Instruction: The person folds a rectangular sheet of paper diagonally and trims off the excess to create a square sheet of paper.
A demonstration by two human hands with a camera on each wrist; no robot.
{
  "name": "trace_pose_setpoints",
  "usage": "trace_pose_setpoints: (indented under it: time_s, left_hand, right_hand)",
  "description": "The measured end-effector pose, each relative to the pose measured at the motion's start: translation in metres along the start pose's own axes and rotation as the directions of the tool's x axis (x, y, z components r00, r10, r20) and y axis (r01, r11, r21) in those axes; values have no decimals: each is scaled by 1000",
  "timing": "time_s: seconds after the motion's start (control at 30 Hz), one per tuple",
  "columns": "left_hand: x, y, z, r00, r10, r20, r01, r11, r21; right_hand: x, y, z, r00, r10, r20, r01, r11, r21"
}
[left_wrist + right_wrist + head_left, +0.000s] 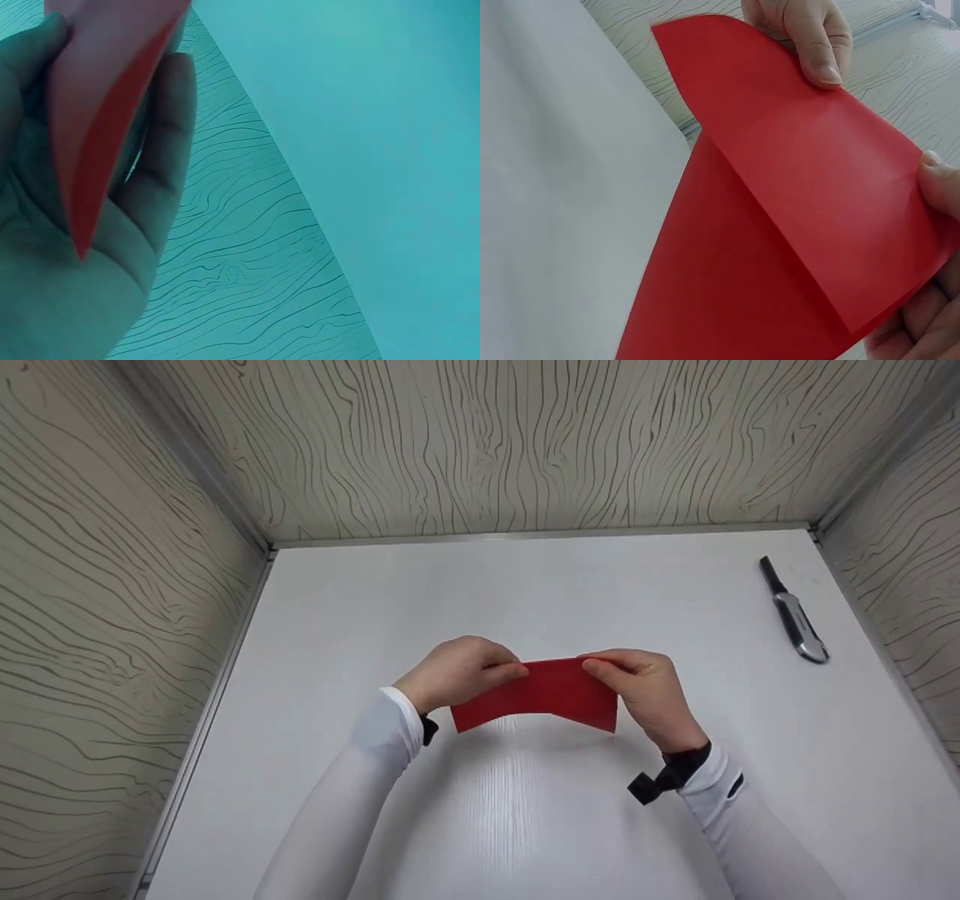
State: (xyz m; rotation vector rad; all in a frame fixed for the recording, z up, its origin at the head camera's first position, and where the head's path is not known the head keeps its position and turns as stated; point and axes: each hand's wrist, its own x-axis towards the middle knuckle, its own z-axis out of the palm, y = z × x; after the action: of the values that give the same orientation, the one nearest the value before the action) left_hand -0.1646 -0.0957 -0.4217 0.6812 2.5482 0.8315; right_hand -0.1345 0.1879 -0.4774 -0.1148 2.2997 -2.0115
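Note:
Both hands hold up a sheet of red paper (555,688) above the white table. My left hand (466,669) pinches its top edge left of the middle, thumb in front. At the top right, my right hand (646,690) pinches it between thumb and fingers. In the right wrist view the red paper (802,187) is folded over, a shorter flap lying in front of a longer layer behind. Seen from the left wrist, the paper (97,142) bends along the palm of the left hand (67,300), partly hiding the fingers.
A slim black and silver tool (799,622) with a dark narrow tip lies on the white table (360,592) at the far right. Panels with a wood-grain pattern (480,450) stand at the back and both sides. A black strap (675,772) circles the right wrist.

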Motion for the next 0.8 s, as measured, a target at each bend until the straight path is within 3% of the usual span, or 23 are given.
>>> trace_pose_setpoints:
  time_s: [0.3,0.5,0.8]
  left_hand:
    - [-6,-9,-3,1000,-22,4,23,998,-52]
    - [-9,-15,-4,1000,-19,16,20,994,-104]
    - [-19,-28,-9,998,-67,-4,65,979,-191]
  right_hand:
    - [-1,1,-9,999,3,-43,-4,1000,-10]
    - [-1,1,-14,999,10,-30,-10,1000,-13]
    - [-3,5,-27,998,24,-56,-25,999,-22]
